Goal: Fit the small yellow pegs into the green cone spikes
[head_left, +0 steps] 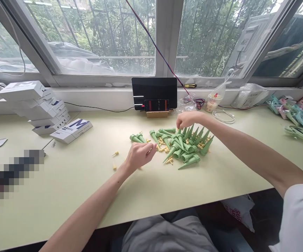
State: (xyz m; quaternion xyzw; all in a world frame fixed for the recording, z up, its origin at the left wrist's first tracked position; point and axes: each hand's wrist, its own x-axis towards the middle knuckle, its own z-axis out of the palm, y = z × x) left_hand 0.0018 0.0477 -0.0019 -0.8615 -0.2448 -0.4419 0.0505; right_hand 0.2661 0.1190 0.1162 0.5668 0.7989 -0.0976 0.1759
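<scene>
A heap of green plastic plant-watering spikes point(186, 148), hollow cones with ribbed caps, covers the middle of the table. Several stand point-up at the heap's right back. At the back edge of the heap, my right hand point(188, 119) is closed, its fingers pinched around the tip of a green spike point(179, 131). My left hand point(140, 154) hovers at the heap's left front with fingers curled together; whatever they hold is hidden. Small yellow plastic valves point(162, 149) lie among the spikes, and a stray yellow valve point(115, 153) sits left of my left hand.
White boxes point(40, 105) are stacked at the left, with a single box point(71, 130) beside them. A phone point(156, 105) leans before a black tablet point(154, 89) at the back. A bagged cup point(214, 99), a white cable point(223, 116) and pastel plastic items point(298, 112) lie rightward.
</scene>
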